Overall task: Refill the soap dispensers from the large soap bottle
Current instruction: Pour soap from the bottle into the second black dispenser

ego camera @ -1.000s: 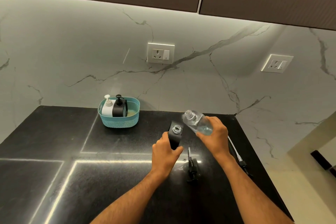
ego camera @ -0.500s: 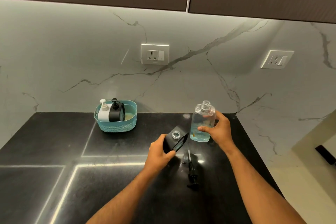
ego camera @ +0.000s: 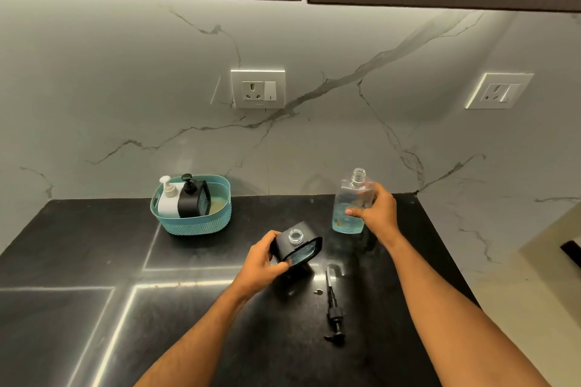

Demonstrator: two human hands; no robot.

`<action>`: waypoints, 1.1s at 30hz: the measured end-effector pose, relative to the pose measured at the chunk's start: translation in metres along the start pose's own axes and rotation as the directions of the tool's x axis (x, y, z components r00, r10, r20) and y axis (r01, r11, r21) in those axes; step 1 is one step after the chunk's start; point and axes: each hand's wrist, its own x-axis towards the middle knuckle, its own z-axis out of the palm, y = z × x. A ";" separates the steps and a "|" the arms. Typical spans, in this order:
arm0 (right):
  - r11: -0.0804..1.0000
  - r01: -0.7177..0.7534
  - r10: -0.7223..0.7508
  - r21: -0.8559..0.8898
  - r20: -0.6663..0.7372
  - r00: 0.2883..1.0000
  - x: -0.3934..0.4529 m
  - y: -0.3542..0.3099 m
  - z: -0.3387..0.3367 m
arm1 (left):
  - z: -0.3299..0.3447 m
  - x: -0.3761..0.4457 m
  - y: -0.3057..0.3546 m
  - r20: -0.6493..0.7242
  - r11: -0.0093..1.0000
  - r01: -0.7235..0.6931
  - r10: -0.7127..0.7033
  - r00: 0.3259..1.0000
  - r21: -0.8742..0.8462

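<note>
The left hand (ego camera: 262, 264) wraps its grip round the black soap dispenser (ego camera: 295, 243), tilted above the table (ego camera: 94, 261), its open neck up. Right of that grip, the right hand (ego camera: 375, 209) clasps the clear soap bottle (ego camera: 349, 204) — upright, uncapped, blue soap low inside. Below both grips lies the black pump (ego camera: 334, 311); far left of them, 2 dispensers stand in a teal basket (ego camera: 195, 223).

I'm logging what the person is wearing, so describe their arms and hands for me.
Both forearms are bare right down to the frame edge: no sleeves in view. The left hand and right hand wear no gloves, and no watch, bracelet or ring shows on either.
</note>
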 end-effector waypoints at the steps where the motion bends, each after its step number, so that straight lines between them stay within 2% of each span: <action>1: 1.000 -0.014 0.014 -0.003 0.003 1.000 0.004 0.003 0.002 | -0.001 0.003 -0.001 0.011 1.000 0.009 -0.009 1.000 0.005; 12: 0.995 -0.081 0.084 -0.053 0.051 0.995 0.024 0.024 0.013 | -0.005 0.031 -0.010 0.118 0.999 0.047 -0.047 0.992 0.007; 21: 0.992 -0.124 0.122 0.010 0.089 0.989 0.028 0.034 0.015 | -0.009 0.041 -0.013 0.169 0.998 0.041 -0.046 0.985 0.038; 33: 0.986 -0.145 0.132 0.087 0.136 0.982 0.021 0.040 0.015 | -0.007 0.043 -0.014 0.217 0.998 0.058 -0.056 0.975 -0.004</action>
